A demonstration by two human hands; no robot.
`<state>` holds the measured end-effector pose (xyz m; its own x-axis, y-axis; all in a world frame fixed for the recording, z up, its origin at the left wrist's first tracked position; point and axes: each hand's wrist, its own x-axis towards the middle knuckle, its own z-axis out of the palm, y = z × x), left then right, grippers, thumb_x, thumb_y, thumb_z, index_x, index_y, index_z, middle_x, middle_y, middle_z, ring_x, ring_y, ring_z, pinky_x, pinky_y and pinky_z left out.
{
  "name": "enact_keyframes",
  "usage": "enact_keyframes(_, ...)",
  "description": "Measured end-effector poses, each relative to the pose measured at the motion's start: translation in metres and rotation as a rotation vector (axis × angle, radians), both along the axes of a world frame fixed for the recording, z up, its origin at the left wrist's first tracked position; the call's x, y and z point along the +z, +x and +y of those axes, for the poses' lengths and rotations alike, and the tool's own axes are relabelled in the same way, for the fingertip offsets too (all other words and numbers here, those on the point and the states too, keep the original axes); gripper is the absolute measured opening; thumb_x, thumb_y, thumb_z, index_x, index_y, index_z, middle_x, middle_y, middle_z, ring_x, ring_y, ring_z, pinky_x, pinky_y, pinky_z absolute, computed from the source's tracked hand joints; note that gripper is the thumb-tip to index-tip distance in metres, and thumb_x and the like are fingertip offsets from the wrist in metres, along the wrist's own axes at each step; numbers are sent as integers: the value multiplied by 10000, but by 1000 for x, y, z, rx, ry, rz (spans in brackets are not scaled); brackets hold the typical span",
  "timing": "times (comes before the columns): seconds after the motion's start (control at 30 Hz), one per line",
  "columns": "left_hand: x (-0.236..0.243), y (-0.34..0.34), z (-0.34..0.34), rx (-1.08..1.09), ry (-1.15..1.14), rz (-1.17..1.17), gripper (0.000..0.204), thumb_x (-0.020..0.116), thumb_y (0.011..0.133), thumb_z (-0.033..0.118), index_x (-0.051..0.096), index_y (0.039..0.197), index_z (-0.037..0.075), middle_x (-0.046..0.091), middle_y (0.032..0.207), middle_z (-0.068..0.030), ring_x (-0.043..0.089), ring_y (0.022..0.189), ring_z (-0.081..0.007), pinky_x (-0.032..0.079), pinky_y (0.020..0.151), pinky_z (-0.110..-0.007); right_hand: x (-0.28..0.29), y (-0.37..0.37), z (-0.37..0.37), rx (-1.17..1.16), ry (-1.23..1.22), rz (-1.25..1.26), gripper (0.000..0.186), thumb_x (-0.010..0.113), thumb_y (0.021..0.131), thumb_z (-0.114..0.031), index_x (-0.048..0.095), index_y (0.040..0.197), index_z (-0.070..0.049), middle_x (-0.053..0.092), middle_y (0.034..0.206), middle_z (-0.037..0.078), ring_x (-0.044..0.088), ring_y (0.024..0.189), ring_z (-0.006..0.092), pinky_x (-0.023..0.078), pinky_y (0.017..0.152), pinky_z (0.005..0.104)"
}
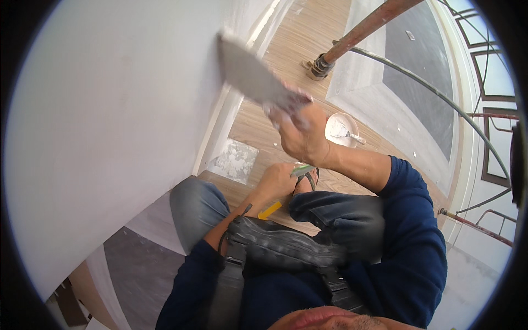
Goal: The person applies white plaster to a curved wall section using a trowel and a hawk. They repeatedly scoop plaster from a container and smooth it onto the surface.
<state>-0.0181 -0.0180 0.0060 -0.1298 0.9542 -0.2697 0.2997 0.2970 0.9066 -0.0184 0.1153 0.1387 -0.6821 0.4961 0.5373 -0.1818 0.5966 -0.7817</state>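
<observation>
My right hand (300, 129), smeared with white, is closed round a wide putty knife (250, 74). The far end of its grey blade is at the white wall (110, 121), close to the wall's edge. Lower down, my left hand (278, 179) is beside my sandalled foot (305, 184). A small flat green-and-whitish piece (301, 170) is at its fingertips; I cannot make out its kind. On the floor to the right of my right wrist stands a round pale bowl (334, 122) of white paste, with a small spatula (352, 136) in it.
A rusty scaffold pole (368, 30) stands on the wood-look floor (297, 38) at the upper right. A dark cable (418, 74) curves from it to the right. A white-smeared square board (234, 159) lies by the wall's base. Another scaffold bar (484, 228) is at the far right.
</observation>
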Motion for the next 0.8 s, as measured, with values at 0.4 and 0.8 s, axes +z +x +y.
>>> enact_keyframes(0.4,-1,7,2,-10,-20,18,304,552,892,143,699,1141,49,682,1000,-267,640,950,-459,511,839,-503,21,-22,175,-489,641,-297,333,567,903,-61,691,1212,-56,677,1157,145,613,1076,330,500,913,413)
enact_keyframes(0.8,11,1,3,0,-29,41,336,563,903,168,689,1196,60,679,1026,-268,635,972,-462,515,828,-484,14,-36,144,-352,749,-455,346,606,898,-80,701,1229,-117,674,1151,101,605,1076,301,522,889,422)
